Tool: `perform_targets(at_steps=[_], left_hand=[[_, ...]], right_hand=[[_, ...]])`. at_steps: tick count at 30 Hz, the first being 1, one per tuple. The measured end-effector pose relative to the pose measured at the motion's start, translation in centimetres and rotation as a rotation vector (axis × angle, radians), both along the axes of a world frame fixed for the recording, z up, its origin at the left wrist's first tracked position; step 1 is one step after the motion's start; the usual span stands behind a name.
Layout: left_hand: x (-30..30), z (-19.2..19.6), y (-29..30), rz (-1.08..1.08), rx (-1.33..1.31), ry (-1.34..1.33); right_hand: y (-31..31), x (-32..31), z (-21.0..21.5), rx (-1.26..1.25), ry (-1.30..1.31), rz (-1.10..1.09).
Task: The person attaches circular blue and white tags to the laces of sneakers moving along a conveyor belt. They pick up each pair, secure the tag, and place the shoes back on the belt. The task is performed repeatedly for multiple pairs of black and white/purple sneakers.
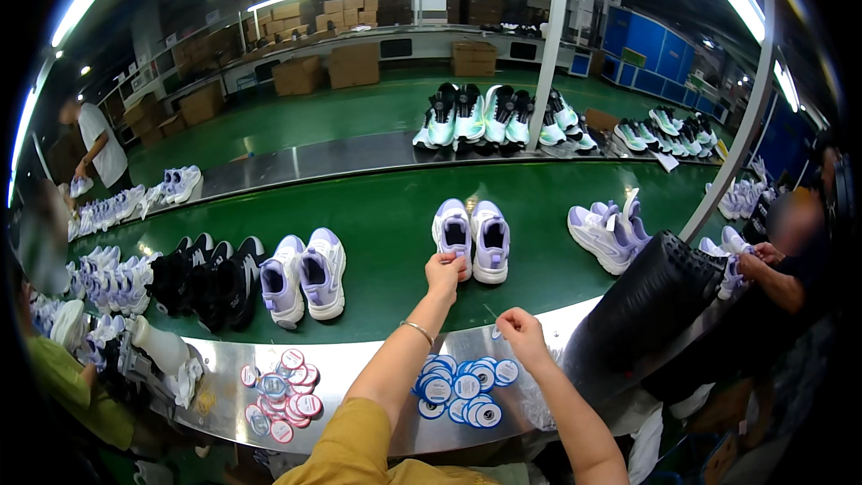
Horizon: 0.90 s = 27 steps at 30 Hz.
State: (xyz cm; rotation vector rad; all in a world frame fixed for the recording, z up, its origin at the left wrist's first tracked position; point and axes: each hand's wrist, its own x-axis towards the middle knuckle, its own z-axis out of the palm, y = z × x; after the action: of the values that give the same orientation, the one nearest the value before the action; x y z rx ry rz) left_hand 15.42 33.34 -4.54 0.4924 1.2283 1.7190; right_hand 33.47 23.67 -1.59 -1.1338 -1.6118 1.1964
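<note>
A pair of white and lavender sneakers stands in front of me on the green conveyor belt, toes pointing away. My left hand has its fingers closed at the heel of the left sneaker; the right sneaker stands beside it, untouched. Over the metal ledge, my right hand is pinched, with a thin string at its fingertips and a small round blue-edged tag hanging by it. Below lies a pile of blue-edged round tags. Red-edged round tags form another pile to the left.
Another lavender pair and black sneakers stand on the belt at left. A third lavender pair is at right, by a black padded roll. Mint sneakers line the far shelf. A co-worker's hands hold shoes at right.
</note>
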Motion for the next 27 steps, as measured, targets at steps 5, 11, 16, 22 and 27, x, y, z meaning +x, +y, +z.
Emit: perform_targets(at_steps=[5, 11, 16, 22, 27], left_hand=[[-0.5, 0.0, -0.4, -0.005, 0.003, 0.027], [-0.9, 0.4, -5.6, -0.229, -0.001, -0.019], [-1.7, 0.4, -9.3, -0.235, 0.048, -0.104], [-2.1, 0.5, -9.2, -0.258, 0.024, -0.148], [-2.4, 0.6, -9.5, -0.242, 0.004, -0.152]], right_hand=[[0.0, -0.6, 0.0, 0.005, 0.001, 0.002], [0.7, -0.5, 0.9, 0.096, -0.119, -0.046], [1.9, -2.3, 1.1, 0.287, -0.296, -0.015], [3.3, -4.4, 0.2, 0.439, -0.454, -0.039], [3.7, -5.4, 0.0, 0.467, -0.539, -0.050]])
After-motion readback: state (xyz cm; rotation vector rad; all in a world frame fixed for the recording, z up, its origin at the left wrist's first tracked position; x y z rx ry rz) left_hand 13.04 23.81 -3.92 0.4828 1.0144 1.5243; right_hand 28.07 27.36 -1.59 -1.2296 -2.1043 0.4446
